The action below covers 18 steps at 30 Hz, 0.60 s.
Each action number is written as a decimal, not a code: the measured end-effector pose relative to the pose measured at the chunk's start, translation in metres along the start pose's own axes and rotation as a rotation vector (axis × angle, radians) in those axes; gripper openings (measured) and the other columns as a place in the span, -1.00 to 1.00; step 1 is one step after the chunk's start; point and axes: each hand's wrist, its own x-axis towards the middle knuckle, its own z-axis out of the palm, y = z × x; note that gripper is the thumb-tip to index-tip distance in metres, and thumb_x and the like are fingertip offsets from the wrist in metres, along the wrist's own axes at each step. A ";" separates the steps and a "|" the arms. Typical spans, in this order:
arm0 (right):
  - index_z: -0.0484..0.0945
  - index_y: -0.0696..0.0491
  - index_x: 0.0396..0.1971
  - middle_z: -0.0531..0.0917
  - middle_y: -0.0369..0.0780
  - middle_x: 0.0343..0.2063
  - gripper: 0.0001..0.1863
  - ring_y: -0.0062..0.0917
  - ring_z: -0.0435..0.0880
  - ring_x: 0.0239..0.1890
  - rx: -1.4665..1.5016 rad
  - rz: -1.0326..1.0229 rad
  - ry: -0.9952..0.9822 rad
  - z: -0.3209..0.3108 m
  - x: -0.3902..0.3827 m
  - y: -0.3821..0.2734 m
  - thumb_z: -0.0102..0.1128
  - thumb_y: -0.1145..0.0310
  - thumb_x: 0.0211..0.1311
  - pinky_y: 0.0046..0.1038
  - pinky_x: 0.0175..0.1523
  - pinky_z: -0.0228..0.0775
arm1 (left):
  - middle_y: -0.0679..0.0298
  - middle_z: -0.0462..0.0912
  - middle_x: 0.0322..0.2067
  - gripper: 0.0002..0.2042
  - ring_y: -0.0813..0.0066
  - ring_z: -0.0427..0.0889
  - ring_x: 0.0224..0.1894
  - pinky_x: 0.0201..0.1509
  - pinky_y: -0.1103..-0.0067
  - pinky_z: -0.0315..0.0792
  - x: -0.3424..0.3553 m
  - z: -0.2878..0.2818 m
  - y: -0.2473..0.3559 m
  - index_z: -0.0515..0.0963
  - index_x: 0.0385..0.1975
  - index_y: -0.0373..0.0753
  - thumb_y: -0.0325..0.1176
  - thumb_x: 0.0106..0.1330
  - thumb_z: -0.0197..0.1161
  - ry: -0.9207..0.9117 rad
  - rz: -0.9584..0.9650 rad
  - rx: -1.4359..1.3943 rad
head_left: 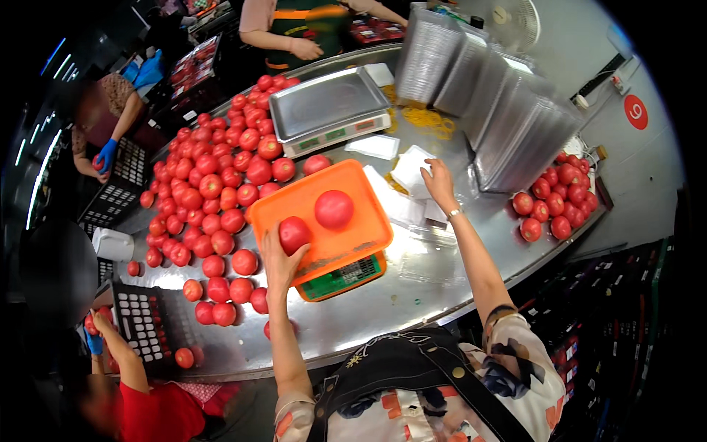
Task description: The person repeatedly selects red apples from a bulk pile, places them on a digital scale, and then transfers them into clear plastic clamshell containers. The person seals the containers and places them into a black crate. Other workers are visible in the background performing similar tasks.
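An orange scale (346,254) with a green display stands in front of me on the metal table, two red tomatoes on its pan. My left hand (278,258) has its fingers around the left tomato (294,233). The larger tomato (333,210) lies beside it on the pan, apart from my hand. To the right, my right hand (440,187) is held over the table with fingers stretched out and nothing visible in them. Just left of its fingertips lie white pads (412,169); whether the fingers touch them I cannot tell.
A heap of tomatoes (210,184) covers the left side. Behind sits a second scale with a steel tray (328,103). Tall stacks of clear plastic boxes (515,118) and more tomatoes (563,191) stand right. Yellow rubber bands (427,121) lie near. Co-workers stand across and left, by black crates (140,317).
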 end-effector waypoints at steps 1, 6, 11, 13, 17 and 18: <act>0.61 0.15 -0.20 0.59 -0.03 -0.17 -0.69 -0.14 0.56 -0.10 -0.058 0.028 -0.053 0.003 0.007 0.011 0.29 0.31 0.07 -0.23 -0.02 0.43 | -0.04 0.42 0.05 -0.23 -0.04 0.34 0.15 0.25 0.23 0.24 -0.001 -0.001 0.010 0.29 0.20 -0.31 -0.26 -0.06 0.50 0.067 0.021 0.064; 0.64 0.13 -0.32 0.61 -0.05 -0.23 -0.72 -0.18 0.59 -0.14 -0.247 -0.018 -0.179 0.023 0.026 0.027 0.35 0.27 -0.01 -0.19 -0.06 0.47 | 0.00 0.50 -0.03 -0.53 0.07 0.50 0.01 0.04 0.28 0.41 -0.052 0.018 0.079 0.42 0.03 -0.33 -0.37 0.12 0.38 0.072 -0.073 -0.183; 0.64 0.08 -0.39 0.63 -0.10 -0.29 -0.74 -0.21 0.64 -0.22 -0.428 -0.097 -0.268 0.046 0.031 0.038 0.34 0.22 -0.04 -0.17 -0.12 0.51 | -0.06 0.53 -0.10 -0.58 -0.05 0.59 -0.19 -0.18 0.21 0.48 -0.111 0.091 0.138 0.34 0.09 -0.27 -0.28 0.28 0.20 -0.395 -0.040 -0.331; 0.65 0.05 -0.40 0.66 -0.12 -0.34 -0.77 -0.21 0.66 -0.25 -0.444 -0.099 -0.267 0.043 0.032 0.034 0.30 0.21 0.00 -0.20 -0.14 0.51 | -0.10 0.55 -0.15 -0.57 -0.11 0.57 -0.18 -0.17 0.16 0.46 -0.125 0.126 0.137 0.29 0.12 -0.27 -0.25 0.32 0.14 -0.386 -0.125 -0.283; 0.69 0.01 -0.36 0.69 -0.13 -0.39 -0.78 -0.20 0.67 -0.28 -0.283 0.005 -0.168 0.033 0.035 0.034 0.23 0.21 0.07 -0.22 -0.18 0.49 | -0.16 0.57 -0.29 -0.57 -0.19 0.56 -0.19 -0.16 0.09 0.42 -0.130 0.156 0.134 0.25 0.15 -0.27 -0.25 0.34 0.06 -0.429 -0.287 -0.375; 0.69 0.00 -0.34 0.69 -0.13 -0.39 -0.78 -0.19 0.67 -0.29 -0.209 0.036 -0.125 0.028 0.036 0.032 0.21 0.21 0.09 -0.23 -0.19 0.49 | -0.13 0.59 -0.42 -0.60 -0.18 0.57 -0.26 -0.18 0.10 0.41 -0.131 0.161 0.135 0.28 0.12 -0.26 -0.29 0.32 0.07 -0.393 -0.300 -0.412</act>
